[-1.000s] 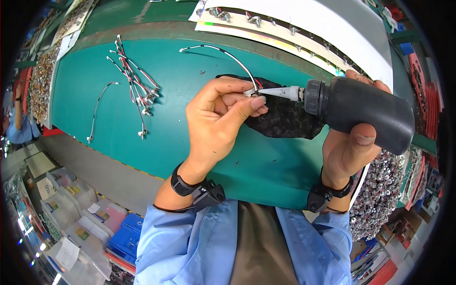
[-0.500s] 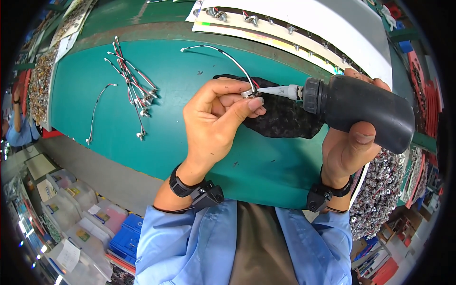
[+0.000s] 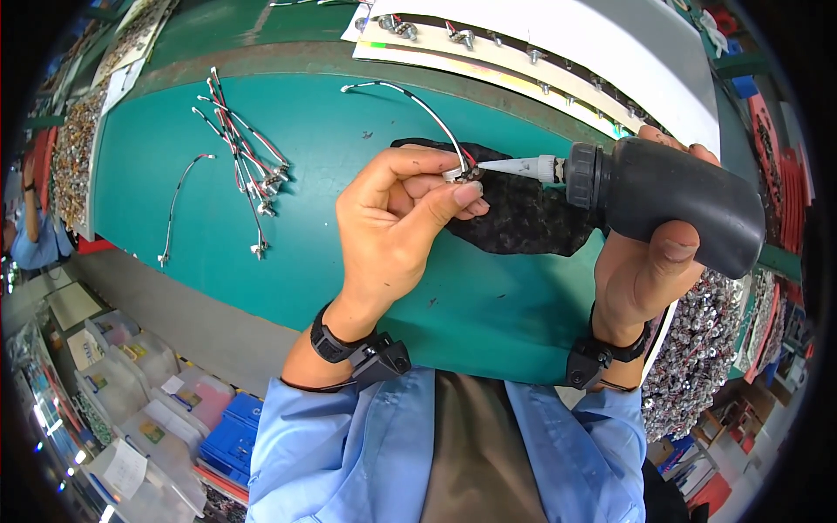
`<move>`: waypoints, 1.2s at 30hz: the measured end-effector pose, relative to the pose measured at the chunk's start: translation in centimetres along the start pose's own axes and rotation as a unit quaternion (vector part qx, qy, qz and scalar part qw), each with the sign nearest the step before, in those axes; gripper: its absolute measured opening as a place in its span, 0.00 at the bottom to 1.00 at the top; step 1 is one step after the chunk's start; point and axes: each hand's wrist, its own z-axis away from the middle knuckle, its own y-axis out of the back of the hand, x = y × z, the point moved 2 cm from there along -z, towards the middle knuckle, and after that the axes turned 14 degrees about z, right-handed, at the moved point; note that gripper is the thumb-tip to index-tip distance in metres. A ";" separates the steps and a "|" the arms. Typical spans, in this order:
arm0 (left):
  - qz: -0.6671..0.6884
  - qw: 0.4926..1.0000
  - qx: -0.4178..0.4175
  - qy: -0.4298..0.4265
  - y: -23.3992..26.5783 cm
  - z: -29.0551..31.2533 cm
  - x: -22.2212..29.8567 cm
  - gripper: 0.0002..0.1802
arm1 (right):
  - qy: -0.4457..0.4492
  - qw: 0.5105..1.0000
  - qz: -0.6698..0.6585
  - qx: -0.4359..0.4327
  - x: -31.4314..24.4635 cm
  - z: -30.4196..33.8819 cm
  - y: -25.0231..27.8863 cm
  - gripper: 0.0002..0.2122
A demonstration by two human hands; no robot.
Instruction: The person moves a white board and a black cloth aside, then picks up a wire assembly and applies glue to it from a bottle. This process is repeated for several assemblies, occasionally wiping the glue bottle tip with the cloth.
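My left hand (image 3: 397, 222) pinches the small connector end of a thin wire lead (image 3: 418, 103) between thumb and fingertips. The wire arcs away over the green mat. My right hand (image 3: 649, 270) grips a black squeeze bottle (image 3: 676, 200) held sideways. Its white pointed nozzle (image 3: 514, 164) touches the connector at my left fingertips. Both hands hover above a dark speckled cloth (image 3: 523, 218) lying on the mat.
A bundle of similar wire leads (image 3: 244, 170) lies on the green mat (image 3: 314, 131) to the left, with one single lead (image 3: 179, 205) apart. White strips with metal parts (image 3: 540, 61) run along the back. Heaps of small metal parts (image 3: 697, 349) sit right; plastic bins (image 3: 157, 410) stand lower left.
Both hands have stayed almost still, with the nozzle tip kept against the connector. No other thing has moved.
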 end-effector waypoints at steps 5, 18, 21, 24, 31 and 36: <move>0.005 1.000 0.006 0.002 0.0 0.0 0.0 0.09 | 0.000 1.000 -0.007 -0.006 0.1 0.0 0.0 0.31; 0.025 1.000 -0.012 0.001 0.2 -0.2 0.1 0.09 | 0.013 1.000 0.016 0.019 0.2 -0.8 0.3 0.30; 0.042 0.999 -0.022 -0.003 0.3 -0.3 0.0 0.09 | 0.014 0.998 0.018 0.052 0.4 -1.5 1.3 0.29; 0.047 0.999 -0.028 -0.001 0.4 -0.4 0.1 0.09 | 0.008 0.996 0.009 0.088 0.7 -2.1 2.3 0.28; 0.039 0.999 -0.024 0.011 0.3 -0.4 0.0 0.09 | -0.009 0.994 -0.059 0.088 0.8 -2.3 3.4 0.27; 0.039 0.999 -0.029 0.009 0.3 -0.4 -0.1 0.10 | -0.019 0.995 -0.063 0.074 0.9 -2.1 3.7 0.28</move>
